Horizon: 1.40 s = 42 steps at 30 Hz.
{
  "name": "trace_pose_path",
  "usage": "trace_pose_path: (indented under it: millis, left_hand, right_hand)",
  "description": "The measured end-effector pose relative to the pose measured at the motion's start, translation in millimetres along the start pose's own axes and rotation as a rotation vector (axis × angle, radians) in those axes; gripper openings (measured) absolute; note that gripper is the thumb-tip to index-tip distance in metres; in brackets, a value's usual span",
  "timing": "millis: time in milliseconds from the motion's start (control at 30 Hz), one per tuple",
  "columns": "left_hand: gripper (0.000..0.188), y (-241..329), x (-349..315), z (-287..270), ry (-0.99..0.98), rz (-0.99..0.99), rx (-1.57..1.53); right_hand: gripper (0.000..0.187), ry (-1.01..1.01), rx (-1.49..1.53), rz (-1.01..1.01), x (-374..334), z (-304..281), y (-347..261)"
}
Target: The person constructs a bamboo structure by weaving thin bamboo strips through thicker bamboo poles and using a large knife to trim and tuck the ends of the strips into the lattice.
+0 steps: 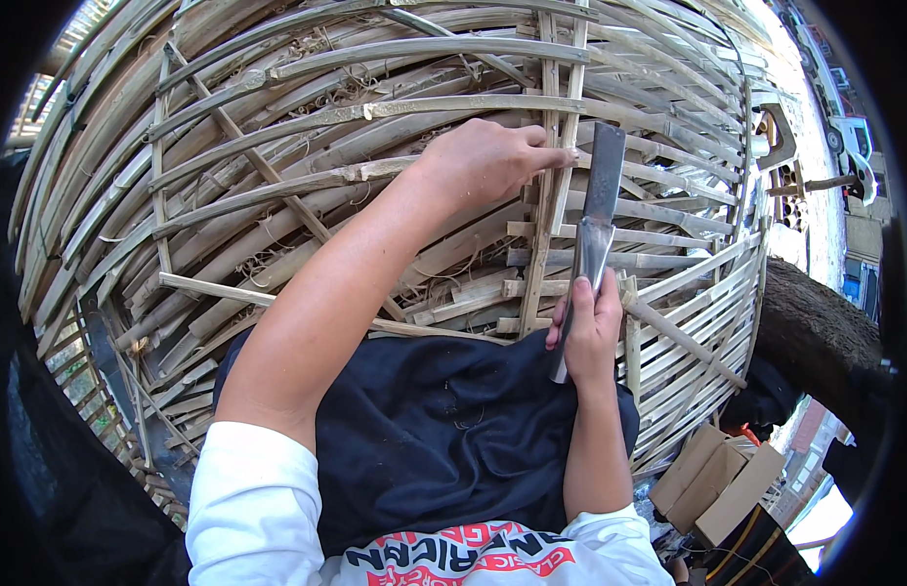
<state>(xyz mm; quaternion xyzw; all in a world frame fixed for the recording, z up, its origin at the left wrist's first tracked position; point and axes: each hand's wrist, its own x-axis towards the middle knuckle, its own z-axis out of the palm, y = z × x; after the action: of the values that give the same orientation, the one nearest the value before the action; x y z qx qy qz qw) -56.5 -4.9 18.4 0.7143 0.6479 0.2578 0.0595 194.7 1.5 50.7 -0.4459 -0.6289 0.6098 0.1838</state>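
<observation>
A large frame of woven bamboo strips (326,115) curves around in front of me, with split bamboo pieces packed behind it. My left hand (487,161) reaches over the frame, fingers bent, the index finger lying across a pair of upright bamboo strips (541,239); its grip is partly hidden. My right hand (592,327) is closed around a metal tool (605,181) with a flat dark blade pointing up and a shiny middle section. Its lower end shows below my fingers. A pale wooden handle (688,337) slants down to the right from beside this hand.
Dark cloth (434,420) covers my lap against the frame. An opened cardboard box (707,479) stands at the lower right. A thick dark trunk (815,317) lies beyond the frame's right side, and a white vehicle (854,137) is farther off.
</observation>
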Motion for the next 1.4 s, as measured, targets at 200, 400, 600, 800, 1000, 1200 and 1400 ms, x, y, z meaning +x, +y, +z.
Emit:
trace_pose_path:
  millis: [200,400,600,800,1000,1200,1400]
  left_hand:
    - [0.037,2.4,0.0,1.3,0.005,-0.017,-0.003]
    - [0.038,0.3,1.8,1.6,-0.007,-0.008,-0.002]
    - [0.043,1.5,0.6,0.7,-0.009,-0.001,0.014]
    - [0.044,3.1,0.6,0.5,-0.021,-0.014,0.016]
    - [0.042,3.8,1.3,-2.8,-0.052,-0.017,0.023]
    - [0.045,2.0,2.1,0.8,-0.039,-0.021,0.026]
    - [0.049,0.0,1.8,1.5,-0.016,0.016,0.022]
  right_hand:
    - [0.025,-0.01,-0.169,0.089,9.5,-0.8,-2.2]
    - [0.024,0.044,0.004,-0.065,-0.9,1.8,-6.1]
    - [0.025,0.05,0.006,-0.031,-6.2,3.1,-5.4]
    - [0.025,-0.016,-0.162,0.122,2.0,-1.4,-10.5]
    - [0.024,-0.022,-0.11,0.179,6.2,-0.6,-15.7]
    - [0.026,-0.007,-0.069,0.077,2.3,2.0,-14.0]
    - [0.026,0.018,-0.006,0.022,-0.5,1.1,-8.2]
